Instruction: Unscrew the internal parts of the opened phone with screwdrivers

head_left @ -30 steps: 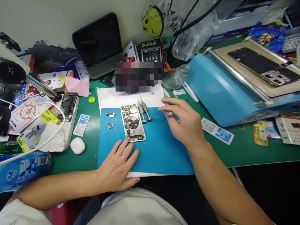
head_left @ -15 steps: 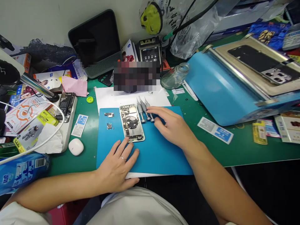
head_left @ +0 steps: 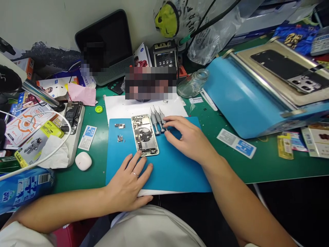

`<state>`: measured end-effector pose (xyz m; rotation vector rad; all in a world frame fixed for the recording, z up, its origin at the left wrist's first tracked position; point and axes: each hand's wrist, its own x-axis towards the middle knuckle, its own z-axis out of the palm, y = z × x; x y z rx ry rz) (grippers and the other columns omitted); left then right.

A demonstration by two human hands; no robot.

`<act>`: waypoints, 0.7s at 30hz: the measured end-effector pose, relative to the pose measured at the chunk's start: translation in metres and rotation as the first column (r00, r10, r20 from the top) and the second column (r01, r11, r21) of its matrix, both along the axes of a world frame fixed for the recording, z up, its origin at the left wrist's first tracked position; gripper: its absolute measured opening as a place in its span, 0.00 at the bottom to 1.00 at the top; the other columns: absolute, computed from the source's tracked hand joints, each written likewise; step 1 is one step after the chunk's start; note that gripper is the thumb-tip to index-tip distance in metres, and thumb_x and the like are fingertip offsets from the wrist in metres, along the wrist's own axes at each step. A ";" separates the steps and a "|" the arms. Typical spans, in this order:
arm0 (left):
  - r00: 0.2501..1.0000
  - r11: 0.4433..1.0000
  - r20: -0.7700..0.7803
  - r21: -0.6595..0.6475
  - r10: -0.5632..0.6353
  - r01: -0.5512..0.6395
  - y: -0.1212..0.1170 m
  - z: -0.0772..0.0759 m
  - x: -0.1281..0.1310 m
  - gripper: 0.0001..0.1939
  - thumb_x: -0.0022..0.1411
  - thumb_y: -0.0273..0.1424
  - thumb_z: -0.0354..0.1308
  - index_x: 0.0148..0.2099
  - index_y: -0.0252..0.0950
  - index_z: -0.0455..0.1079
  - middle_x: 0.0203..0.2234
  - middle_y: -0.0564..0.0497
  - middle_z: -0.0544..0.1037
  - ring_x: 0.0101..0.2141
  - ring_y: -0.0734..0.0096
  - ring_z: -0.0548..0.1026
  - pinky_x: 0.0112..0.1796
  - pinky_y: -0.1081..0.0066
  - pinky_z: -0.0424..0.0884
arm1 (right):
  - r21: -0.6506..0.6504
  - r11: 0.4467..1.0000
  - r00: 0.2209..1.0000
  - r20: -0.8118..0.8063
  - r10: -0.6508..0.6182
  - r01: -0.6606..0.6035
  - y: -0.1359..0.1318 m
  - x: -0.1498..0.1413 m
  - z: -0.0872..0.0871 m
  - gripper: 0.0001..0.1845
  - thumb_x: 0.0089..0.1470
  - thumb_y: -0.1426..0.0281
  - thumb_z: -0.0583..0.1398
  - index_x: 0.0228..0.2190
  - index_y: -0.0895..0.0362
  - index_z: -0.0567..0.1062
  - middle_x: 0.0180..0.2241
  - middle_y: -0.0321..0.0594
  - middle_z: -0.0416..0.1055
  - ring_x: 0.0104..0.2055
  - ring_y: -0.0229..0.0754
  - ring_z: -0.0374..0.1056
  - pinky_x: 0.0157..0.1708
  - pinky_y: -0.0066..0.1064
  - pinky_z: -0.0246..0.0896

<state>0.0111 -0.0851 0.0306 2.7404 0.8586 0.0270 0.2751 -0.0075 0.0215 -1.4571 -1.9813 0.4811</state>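
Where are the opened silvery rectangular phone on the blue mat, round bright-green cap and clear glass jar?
Opened silvery rectangular phone (head_left: 145,134), head view: middle of its exposed insides.
Round bright-green cap (head_left: 98,109), head view: its middle.
Clear glass jar (head_left: 190,87), head view: its body.

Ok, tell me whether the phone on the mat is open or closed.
Open: the phone lies uncovered, its inner parts showing.

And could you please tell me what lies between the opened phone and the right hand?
In the head view, three grey screwdrivers lie side by side between the opened phone and the right hand, the rightmost one nearest the hand.
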 end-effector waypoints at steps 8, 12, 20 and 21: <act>1.000 1.000 -0.001 0.007 -0.002 0.002 0.000 0.000 0.000 0.42 0.67 0.55 0.51 0.71 0.29 0.54 0.65 0.33 0.61 0.69 0.36 0.50 0.64 0.43 0.52 | -0.024 1.000 1.000 0.015 0.019 -0.018 0.002 0.003 -0.006 0.05 0.63 0.67 0.57 0.38 0.53 0.74 0.55 0.47 0.71 0.57 0.54 0.70 0.53 0.48 0.70; 1.000 1.000 -0.001 -0.003 0.001 -0.001 0.000 0.000 0.000 0.42 0.67 0.54 0.52 0.71 0.29 0.54 0.65 0.34 0.61 0.69 0.36 0.50 0.64 0.43 0.52 | -0.039 0.999 1.000 0.005 0.021 -0.021 0.003 0.002 -0.007 0.06 0.64 0.67 0.56 0.38 0.53 0.73 0.55 0.48 0.70 0.57 0.55 0.69 0.54 0.51 0.69; 1.000 1.000 0.003 0.002 0.004 -0.004 0.000 0.000 0.001 0.42 0.66 0.54 0.52 0.71 0.29 0.55 0.65 0.33 0.62 0.69 0.36 0.50 0.64 0.43 0.53 | -0.004 1.000 0.997 -0.074 -0.031 0.031 0.001 -0.003 -0.003 0.04 0.63 0.66 0.57 0.37 0.52 0.73 0.53 0.46 0.73 0.57 0.54 0.70 0.55 0.50 0.68; 1.000 1.000 0.005 0.003 0.003 -0.003 0.000 0.000 0.001 0.42 0.66 0.54 0.52 0.71 0.29 0.55 0.65 0.33 0.62 0.69 0.36 0.51 0.64 0.43 0.53 | 0.013 0.999 0.995 -0.096 -0.038 0.040 0.001 -0.004 -0.002 0.04 0.64 0.66 0.58 0.37 0.52 0.73 0.53 0.46 0.73 0.56 0.54 0.70 0.55 0.50 0.68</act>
